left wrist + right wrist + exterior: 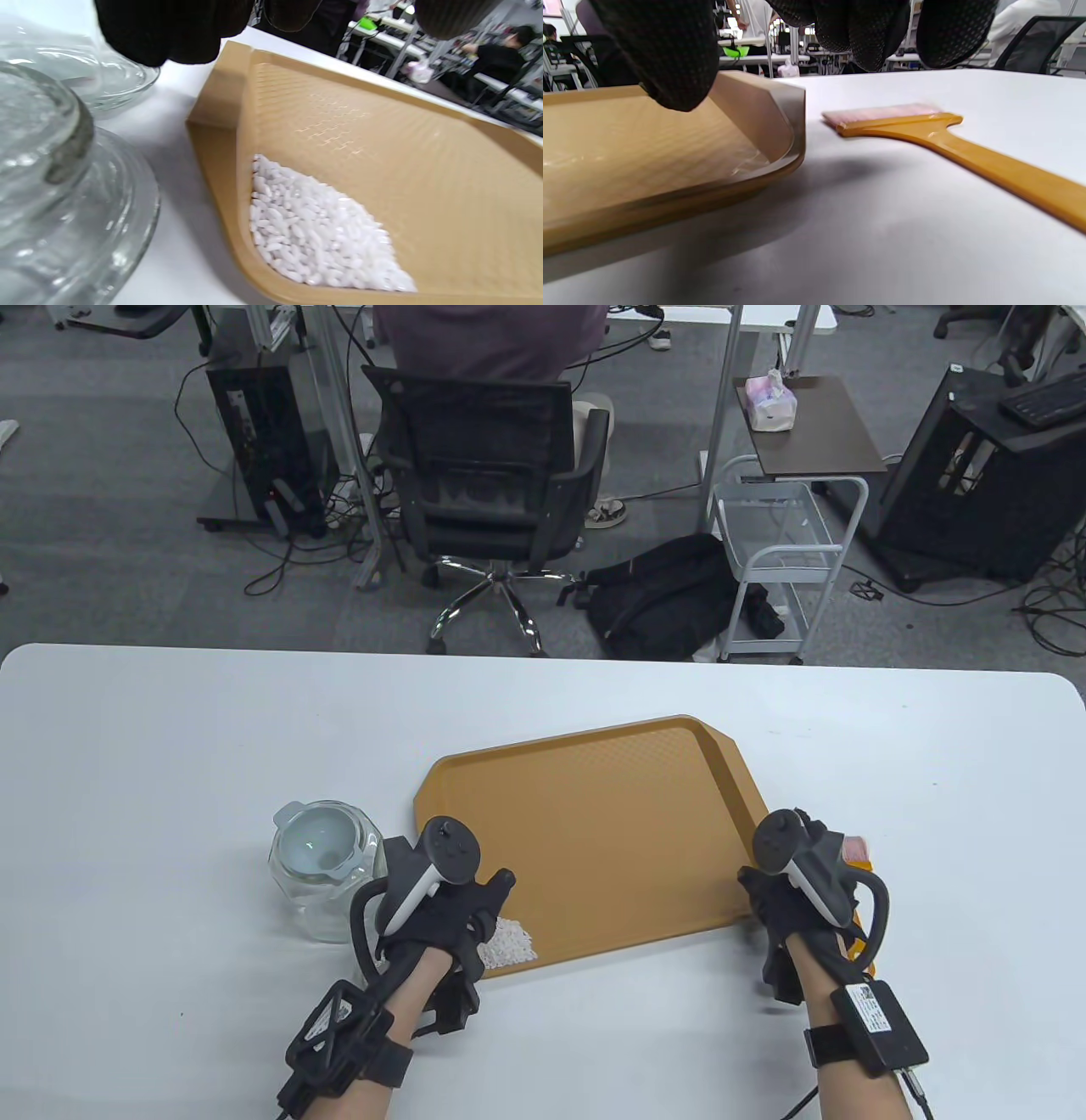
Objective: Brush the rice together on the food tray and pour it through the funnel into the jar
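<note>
left wrist view, rice [322, 237] heaped in tray [445, 169] corner

In the table view the left hand [441, 916] covers part of the rice [509, 943], the right hand [802, 891] nearly all the brush [857, 848]; neither grip on the tray [594, 831] shows

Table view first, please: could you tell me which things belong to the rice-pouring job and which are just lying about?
Belonging to the job:
- tan plastic food tray
- heap of white rice in its near-left corner
- clear glass jar
- translucent funnel sitting in its mouth
- yellow-handled brush beside the tray

Just lying about:
- black office chair
- black backpack
- white wire cart
</note>
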Action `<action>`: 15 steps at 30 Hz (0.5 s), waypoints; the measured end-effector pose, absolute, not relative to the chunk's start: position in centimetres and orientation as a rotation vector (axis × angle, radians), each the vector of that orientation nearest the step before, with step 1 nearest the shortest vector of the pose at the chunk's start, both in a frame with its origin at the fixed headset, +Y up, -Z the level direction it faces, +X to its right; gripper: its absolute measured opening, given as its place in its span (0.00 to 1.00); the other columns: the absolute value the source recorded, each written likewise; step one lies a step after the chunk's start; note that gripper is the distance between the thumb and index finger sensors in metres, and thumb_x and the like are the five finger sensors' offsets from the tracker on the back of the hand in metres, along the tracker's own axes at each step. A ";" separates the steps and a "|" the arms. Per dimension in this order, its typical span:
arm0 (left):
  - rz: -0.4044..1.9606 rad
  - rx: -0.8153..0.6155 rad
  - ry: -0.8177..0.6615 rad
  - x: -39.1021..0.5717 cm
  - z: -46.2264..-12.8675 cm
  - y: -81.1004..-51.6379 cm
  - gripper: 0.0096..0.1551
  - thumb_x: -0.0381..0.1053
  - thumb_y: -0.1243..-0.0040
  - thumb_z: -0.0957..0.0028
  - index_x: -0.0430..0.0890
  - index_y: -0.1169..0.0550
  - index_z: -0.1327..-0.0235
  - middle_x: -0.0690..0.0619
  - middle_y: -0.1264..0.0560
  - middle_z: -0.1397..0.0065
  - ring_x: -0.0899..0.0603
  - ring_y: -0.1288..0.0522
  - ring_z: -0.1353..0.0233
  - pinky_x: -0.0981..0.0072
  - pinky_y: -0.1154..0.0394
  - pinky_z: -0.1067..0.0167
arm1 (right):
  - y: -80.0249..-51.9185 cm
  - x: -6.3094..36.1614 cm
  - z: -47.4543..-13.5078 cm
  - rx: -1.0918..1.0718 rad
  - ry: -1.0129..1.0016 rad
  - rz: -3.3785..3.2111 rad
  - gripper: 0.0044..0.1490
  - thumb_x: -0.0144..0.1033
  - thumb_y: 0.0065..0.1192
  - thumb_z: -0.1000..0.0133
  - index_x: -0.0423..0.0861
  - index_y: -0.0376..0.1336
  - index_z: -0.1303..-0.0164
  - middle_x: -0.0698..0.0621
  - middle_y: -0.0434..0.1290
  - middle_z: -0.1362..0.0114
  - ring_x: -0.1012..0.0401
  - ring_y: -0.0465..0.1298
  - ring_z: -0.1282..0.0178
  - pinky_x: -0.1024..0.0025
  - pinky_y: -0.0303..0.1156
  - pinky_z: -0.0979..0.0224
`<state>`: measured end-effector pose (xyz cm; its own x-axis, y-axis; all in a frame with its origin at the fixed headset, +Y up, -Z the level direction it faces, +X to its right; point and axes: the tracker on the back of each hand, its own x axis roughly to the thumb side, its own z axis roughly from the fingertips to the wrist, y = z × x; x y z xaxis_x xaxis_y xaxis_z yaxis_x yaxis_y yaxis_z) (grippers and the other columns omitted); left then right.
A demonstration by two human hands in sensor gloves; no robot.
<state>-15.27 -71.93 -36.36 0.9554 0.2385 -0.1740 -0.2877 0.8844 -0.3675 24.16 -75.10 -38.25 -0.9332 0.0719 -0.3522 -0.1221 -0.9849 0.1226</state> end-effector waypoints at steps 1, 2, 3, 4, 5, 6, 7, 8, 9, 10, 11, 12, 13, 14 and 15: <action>0.286 -0.452 0.138 -15.3 -36.7 -72.2 0.54 0.74 0.51 0.47 0.39 0.44 0.20 0.24 0.45 0.20 0.24 0.32 0.25 0.35 0.28 0.37 | -75.3 24.1 -38.6 -0.545 0.219 2.982 0.63 0.54 0.70 0.48 0.34 0.42 0.16 0.32 0.51 0.17 0.39 0.60 0.20 0.36 0.63 0.28; 0.298 -0.480 0.145 -15.3 -36.9 -72.3 0.54 0.74 0.51 0.47 0.40 0.45 0.20 0.24 0.45 0.20 0.24 0.32 0.25 0.34 0.28 0.36 | -75.5 24.1 -38.8 -0.553 0.222 2.980 0.63 0.53 0.70 0.48 0.34 0.43 0.16 0.31 0.52 0.17 0.38 0.62 0.21 0.36 0.64 0.28; 0.308 -0.488 0.167 -15.3 -37.2 -72.5 0.54 0.74 0.51 0.47 0.40 0.45 0.19 0.24 0.45 0.21 0.23 0.32 0.25 0.34 0.28 0.36 | -75.6 24.2 -39.0 -0.569 0.238 2.978 0.63 0.53 0.70 0.48 0.34 0.43 0.17 0.31 0.53 0.17 0.38 0.62 0.21 0.37 0.64 0.28; 0.311 -0.491 0.175 -15.4 -37.4 -72.7 0.54 0.74 0.51 0.47 0.40 0.46 0.19 0.23 0.45 0.21 0.23 0.32 0.26 0.34 0.27 0.37 | -75.9 24.4 -39.3 -0.589 0.264 2.972 0.62 0.52 0.71 0.48 0.33 0.44 0.17 0.30 0.54 0.18 0.39 0.64 0.23 0.39 0.66 0.30; 0.315 -0.508 0.182 -15.4 -37.5 -72.8 0.55 0.74 0.51 0.47 0.40 0.47 0.19 0.23 0.45 0.21 0.23 0.32 0.26 0.34 0.27 0.37 | -76.1 24.5 -39.4 -0.603 0.282 2.965 0.61 0.52 0.71 0.48 0.32 0.45 0.17 0.30 0.56 0.19 0.39 0.66 0.24 0.40 0.67 0.30; 0.309 -0.517 0.184 -15.3 -37.6 -72.9 0.56 0.74 0.52 0.47 0.40 0.49 0.19 0.23 0.44 0.21 0.23 0.31 0.26 0.34 0.27 0.37 | -76.2 24.7 -39.6 -0.614 0.288 2.956 0.61 0.51 0.71 0.48 0.32 0.46 0.18 0.31 0.58 0.20 0.40 0.68 0.26 0.41 0.67 0.31; 0.288 -0.527 0.186 -15.3 -37.8 -73.0 0.57 0.75 0.52 0.47 0.41 0.51 0.19 0.23 0.43 0.21 0.23 0.30 0.27 0.35 0.26 0.38 | -76.5 24.9 -39.8 -0.623 0.295 2.944 0.60 0.50 0.72 0.48 0.31 0.47 0.18 0.31 0.60 0.21 0.41 0.69 0.29 0.43 0.68 0.33; 0.270 -0.542 0.194 -15.3 -37.9 -73.0 0.57 0.75 0.52 0.47 0.41 0.52 0.19 0.23 0.43 0.21 0.24 0.29 0.27 0.36 0.25 0.39 | -76.6 25.0 -39.9 -0.623 0.302 2.939 0.59 0.50 0.72 0.48 0.31 0.47 0.19 0.31 0.61 0.22 0.41 0.70 0.30 0.43 0.69 0.34; 0.271 -0.551 0.195 -15.3 -38.1 -73.1 0.57 0.75 0.53 0.47 0.41 0.54 0.19 0.23 0.43 0.21 0.24 0.29 0.28 0.36 0.26 0.39 | -76.8 25.1 -39.9 -0.626 0.300 2.940 0.59 0.49 0.72 0.48 0.31 0.48 0.19 0.32 0.63 0.23 0.42 0.71 0.32 0.44 0.69 0.34; 0.277 -0.564 0.197 -15.4 -38.3 -73.1 0.57 0.75 0.53 0.47 0.42 0.54 0.19 0.23 0.43 0.21 0.24 0.29 0.28 0.36 0.26 0.39 | -77.0 25.2 -40.0 -0.628 0.302 2.941 0.58 0.49 0.72 0.48 0.31 0.48 0.19 0.33 0.63 0.23 0.43 0.71 0.34 0.45 0.69 0.35; 0.290 -0.574 0.196 -15.4 -38.4 -73.2 0.57 0.75 0.53 0.47 0.42 0.54 0.19 0.23 0.44 0.21 0.24 0.30 0.27 0.35 0.27 0.38 | -77.0 25.2 -40.1 -0.626 0.289 2.945 0.58 0.49 0.72 0.48 0.32 0.48 0.19 0.33 0.63 0.24 0.44 0.71 0.35 0.46 0.70 0.36; 0.316 -0.593 0.189 -15.5 -38.6 -73.3 0.57 0.75 0.53 0.47 0.42 0.55 0.19 0.22 0.46 0.21 0.23 0.31 0.27 0.34 0.28 0.37 | -77.1 25.3 -40.2 -0.617 0.257 2.957 0.57 0.49 0.72 0.48 0.32 0.49 0.19 0.34 0.65 0.25 0.45 0.72 0.37 0.47 0.71 0.37; 0.328 -0.605 0.190 -15.6 -38.6 -73.4 0.57 0.75 0.53 0.47 0.42 0.55 0.18 0.22 0.47 0.21 0.23 0.33 0.26 0.34 0.29 0.36 | -77.2 25.3 -40.3 -0.610 0.243 2.960 0.56 0.49 0.72 0.48 0.32 0.51 0.20 0.35 0.66 0.27 0.45 0.73 0.39 0.48 0.71 0.38; 0.346 -0.619 0.193 -15.7 -38.7 -73.5 0.57 0.76 0.54 0.47 0.42 0.55 0.18 0.22 0.48 0.21 0.23 0.34 0.25 0.33 0.30 0.35 | -77.2 25.3 -40.3 -0.599 0.214 2.954 0.54 0.49 0.72 0.49 0.33 0.53 0.20 0.36 0.68 0.29 0.46 0.74 0.41 0.49 0.72 0.40; 0.366 -0.623 0.196 -15.8 -38.8 -73.6 0.57 0.76 0.54 0.47 0.43 0.55 0.18 0.22 0.49 0.21 0.22 0.35 0.25 0.33 0.31 0.35 | -77.3 25.4 -40.4 -0.594 0.213 2.930 0.53 0.48 0.72 0.49 0.33 0.54 0.21 0.36 0.70 0.30 0.47 0.75 0.43 0.49 0.73 0.41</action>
<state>-15.84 -73.59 -38.80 0.9179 0.2742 -0.2868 -0.3906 0.7512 -0.5320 25.36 -77.30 -40.41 -0.9116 0.1122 -0.3955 -0.1683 -0.9796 0.1101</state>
